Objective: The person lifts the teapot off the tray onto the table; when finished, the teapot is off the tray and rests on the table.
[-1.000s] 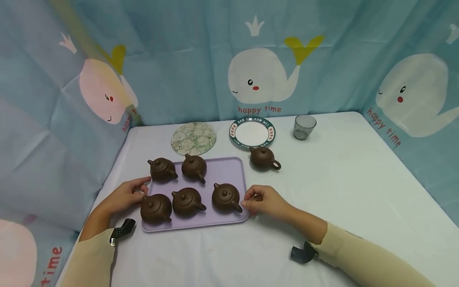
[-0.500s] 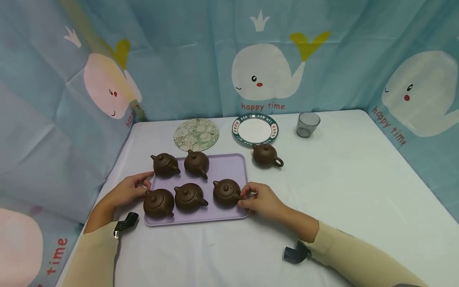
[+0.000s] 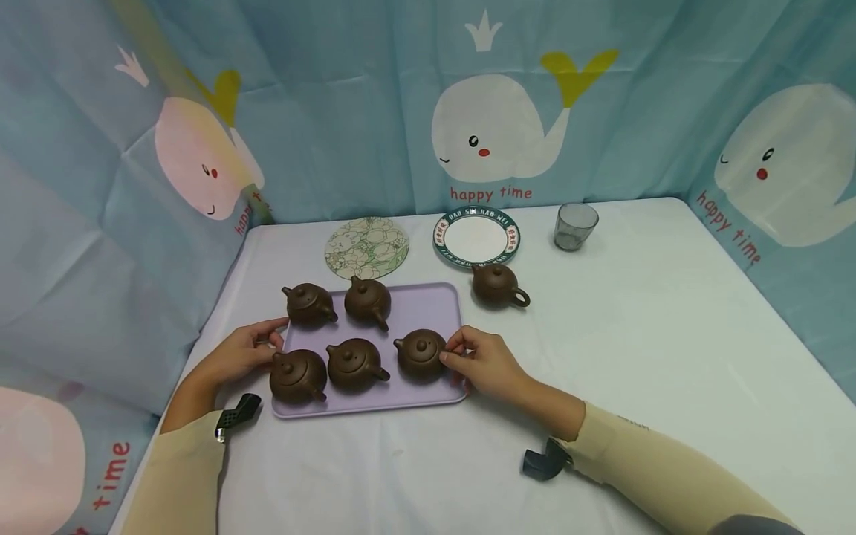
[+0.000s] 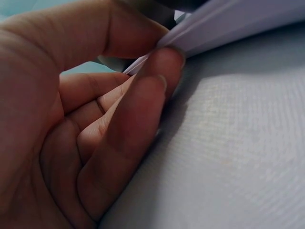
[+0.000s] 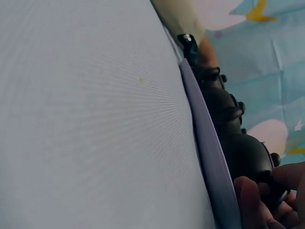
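Note:
A lilac tray (image 3: 428, 305) bears several brown clay teapots. My left hand (image 3: 241, 354) grips the tray's left rim; in the left wrist view the thumb and fingers (image 4: 138, 112) pinch that lilac edge. On the tray's right side, my right hand (image 3: 488, 364) pinches the handle of the rightmost teapot (image 3: 420, 355). In the right wrist view the fingertips (image 5: 288, 176) lie around this handle, close by the tray's rim, and the handle is partly hidden. One more teapot (image 3: 495, 284) stands on the table beyond the tray's right corner.
Behind the tray lie a round floral mat (image 3: 367, 248) and a green-rimmed plate (image 3: 476, 236). A clear glass cup (image 3: 575, 227) stands farther right. The white-covered table (image 3: 642, 312) is enclosed by a blue curtain (image 3: 374, 134) with whales.
My right hand has moved from the tray's right edge onto the handle of the rightmost teapot, which has turned slightly. My left hand keeps its place at the tray's left rim.

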`<state>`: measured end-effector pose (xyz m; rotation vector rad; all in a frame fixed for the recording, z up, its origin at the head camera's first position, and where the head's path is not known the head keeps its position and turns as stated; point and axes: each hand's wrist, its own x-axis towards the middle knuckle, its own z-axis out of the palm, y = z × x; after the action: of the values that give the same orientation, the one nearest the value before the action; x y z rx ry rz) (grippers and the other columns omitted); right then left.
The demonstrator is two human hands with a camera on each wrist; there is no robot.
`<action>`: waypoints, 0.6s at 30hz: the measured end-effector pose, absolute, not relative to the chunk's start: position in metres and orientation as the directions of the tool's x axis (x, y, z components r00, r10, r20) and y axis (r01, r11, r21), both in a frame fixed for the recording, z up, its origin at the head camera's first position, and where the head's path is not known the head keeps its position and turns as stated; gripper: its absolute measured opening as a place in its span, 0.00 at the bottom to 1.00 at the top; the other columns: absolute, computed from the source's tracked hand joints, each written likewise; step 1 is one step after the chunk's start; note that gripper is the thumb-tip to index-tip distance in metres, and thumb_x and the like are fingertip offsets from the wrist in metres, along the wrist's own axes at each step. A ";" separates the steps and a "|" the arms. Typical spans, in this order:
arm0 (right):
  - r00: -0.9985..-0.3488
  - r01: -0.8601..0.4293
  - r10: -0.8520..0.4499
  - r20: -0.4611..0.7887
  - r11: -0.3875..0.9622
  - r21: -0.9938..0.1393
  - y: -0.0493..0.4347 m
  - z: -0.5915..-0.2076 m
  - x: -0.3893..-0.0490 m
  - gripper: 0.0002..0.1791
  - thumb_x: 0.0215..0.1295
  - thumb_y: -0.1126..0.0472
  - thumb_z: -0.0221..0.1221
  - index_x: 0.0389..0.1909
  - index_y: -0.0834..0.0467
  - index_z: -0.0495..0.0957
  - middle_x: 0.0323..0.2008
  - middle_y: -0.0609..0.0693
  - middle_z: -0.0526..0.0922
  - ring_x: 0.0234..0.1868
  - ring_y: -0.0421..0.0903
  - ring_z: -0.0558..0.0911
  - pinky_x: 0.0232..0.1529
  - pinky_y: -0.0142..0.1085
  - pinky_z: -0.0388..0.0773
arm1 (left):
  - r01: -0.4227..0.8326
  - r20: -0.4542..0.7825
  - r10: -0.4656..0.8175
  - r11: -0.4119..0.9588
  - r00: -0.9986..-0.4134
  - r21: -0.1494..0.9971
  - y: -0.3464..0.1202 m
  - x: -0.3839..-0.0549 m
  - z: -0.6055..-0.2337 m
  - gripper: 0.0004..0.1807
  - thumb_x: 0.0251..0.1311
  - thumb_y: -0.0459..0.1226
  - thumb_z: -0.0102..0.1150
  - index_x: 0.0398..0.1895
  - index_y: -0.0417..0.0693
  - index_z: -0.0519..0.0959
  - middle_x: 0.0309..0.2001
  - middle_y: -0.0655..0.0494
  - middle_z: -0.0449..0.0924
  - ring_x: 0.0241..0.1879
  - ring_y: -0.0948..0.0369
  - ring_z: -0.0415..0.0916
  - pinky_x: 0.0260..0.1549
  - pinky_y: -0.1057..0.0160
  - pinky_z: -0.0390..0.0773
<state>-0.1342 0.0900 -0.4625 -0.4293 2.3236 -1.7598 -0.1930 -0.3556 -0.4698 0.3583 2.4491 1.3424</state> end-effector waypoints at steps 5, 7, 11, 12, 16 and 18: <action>-0.933 -0.151 -0.349 0.085 0.167 -0.974 0.096 -0.461 -0.134 0.05 0.63 0.64 0.63 0.35 0.60 0.78 0.29 0.57 0.82 0.21 0.51 0.83 0.24 0.43 0.80 | 0.058 -0.162 0.361 0.529 -0.918 0.847 -0.352 -0.193 -0.472 0.36 0.55 0.25 0.57 0.69 0.26 0.59 0.38 0.44 0.72 0.31 0.63 0.72 0.30 0.66 0.75; -0.933 -0.156 -0.346 0.096 0.148 -0.977 0.099 -0.459 -0.134 0.05 0.63 0.64 0.63 0.36 0.61 0.78 0.29 0.58 0.82 0.21 0.52 0.83 0.25 0.43 0.81 | 0.055 -0.164 0.356 0.533 -0.920 0.845 -0.350 -0.193 -0.472 0.36 0.55 0.26 0.57 0.69 0.27 0.59 0.38 0.43 0.72 0.31 0.62 0.72 0.30 0.67 0.75; -0.939 -0.162 -0.326 0.114 0.123 -0.979 0.106 -0.454 -0.134 0.05 0.64 0.64 0.62 0.36 0.62 0.78 0.29 0.61 0.83 0.21 0.53 0.84 0.25 0.44 0.81 | 0.063 -0.163 0.364 0.534 -0.917 0.843 -0.349 -0.193 -0.472 0.36 0.55 0.26 0.56 0.69 0.27 0.59 0.38 0.44 0.72 0.31 0.62 0.72 0.31 0.66 0.75; -0.940 -0.161 -0.320 0.116 0.118 -0.980 0.108 -0.453 -0.135 0.05 0.64 0.65 0.62 0.36 0.63 0.78 0.29 0.61 0.83 0.21 0.53 0.84 0.25 0.45 0.81 | 0.062 -0.165 0.367 0.535 -0.916 0.843 -0.349 -0.193 -0.472 0.36 0.55 0.26 0.56 0.69 0.27 0.59 0.38 0.45 0.73 0.31 0.62 0.72 0.31 0.66 0.75; -0.947 -0.165 -0.297 0.125 0.111 -0.980 0.115 -0.447 -0.139 0.05 0.64 0.67 0.62 0.38 0.65 0.78 0.30 0.62 0.83 0.23 0.54 0.84 0.26 0.44 0.81 | 0.061 -0.172 0.366 0.546 -0.915 0.836 -0.352 -0.194 -0.471 0.36 0.56 0.26 0.56 0.69 0.26 0.58 0.38 0.45 0.72 0.32 0.62 0.72 0.30 0.66 0.75; -0.951 -0.165 -0.280 0.130 0.106 -0.981 0.120 -0.443 -0.142 0.05 0.64 0.69 0.61 0.38 0.66 0.77 0.32 0.63 0.83 0.24 0.57 0.84 0.27 0.45 0.81 | 0.060 -0.170 0.360 0.548 -0.917 0.834 -0.354 -0.194 -0.470 0.35 0.56 0.26 0.55 0.69 0.27 0.59 0.38 0.44 0.72 0.32 0.62 0.72 0.31 0.66 0.76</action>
<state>-0.1422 0.1205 -0.4433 -0.4581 2.2692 -1.9911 -0.1941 -0.3535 -0.4696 0.3468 2.4653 1.3109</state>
